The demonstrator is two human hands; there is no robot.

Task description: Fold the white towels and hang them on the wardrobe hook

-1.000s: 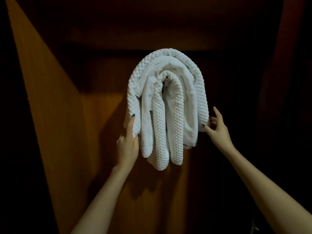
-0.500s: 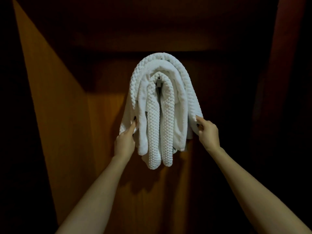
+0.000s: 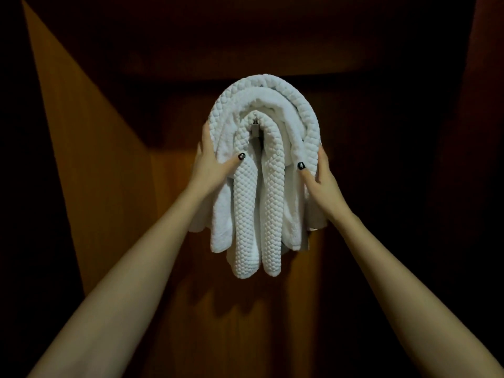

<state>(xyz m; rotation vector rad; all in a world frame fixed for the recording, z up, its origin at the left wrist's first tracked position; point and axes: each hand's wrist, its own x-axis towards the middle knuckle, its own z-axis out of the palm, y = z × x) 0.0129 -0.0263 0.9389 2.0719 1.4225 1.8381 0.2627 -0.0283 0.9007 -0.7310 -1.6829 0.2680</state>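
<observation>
Now the white towels (image 3: 259, 173) are hanging in nested loops over the wardrobe hook (image 3: 255, 129), whose small metal stub is just peeking out under the innermost loop, against the wooden back panel (image 3: 174, 268) of the wardrobe. Folding is looking finished; the step in hand seems to be the settling of the bundle on its hook. Both bare arms are reaching up and in from below. The left hand (image 3: 211, 162) is pressing flat against the left flank of the bundle, its fingers spreading up the outer waffle-textured band while the thumb, with a dark-painted nail, is lying across the front of a smoother inner layer. The right hand (image 3: 321, 177) is cupping the right flank in the same way, thumb on the front, fingers wrapping round the outer edge and partly hiding behind the cloth. Neither hand is clenching: each is lightly grasping the side of the towels between thumb and fingers, squeezing the stack inward more than pulling at it. The tails are dangling unevenly, the two central waffle strands reaching lowest and the smoother folds ending higher on either side. Judging from this, the next move is calling for a gentle, even release, perhaps after a small tug to level the tails, with care that the weight is sitting centred on the hook, since a lopsided bundle could be sliding off once the hands are letting go.
</observation>
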